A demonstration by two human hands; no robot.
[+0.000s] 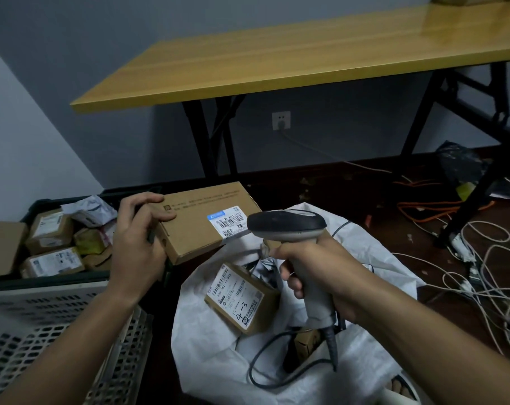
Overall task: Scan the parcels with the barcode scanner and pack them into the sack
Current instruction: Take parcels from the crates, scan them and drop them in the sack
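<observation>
Brown cardboard meets grey plastic over an open sack: the left hand [137,235] grips one end of a flat box [202,220], thumb on top and fingers curled under, and holds it in the air just to the left of the right hand [318,276]. That hand is wrapped round the handle of a barcode scanner [289,226], whose head points leftward at the box's white label [229,225], close to touching it. The box's long axis runs from the left hand toward the scanner, label end nearest the head. Directly below both hands gapes the white sack [277,375], with a scanned-looking parcel [242,296] already inside. More parcels wait in a dark crate [34,206] beyond the left hand. Judging by this, the scan comes first, then a short drop straight down.
</observation>
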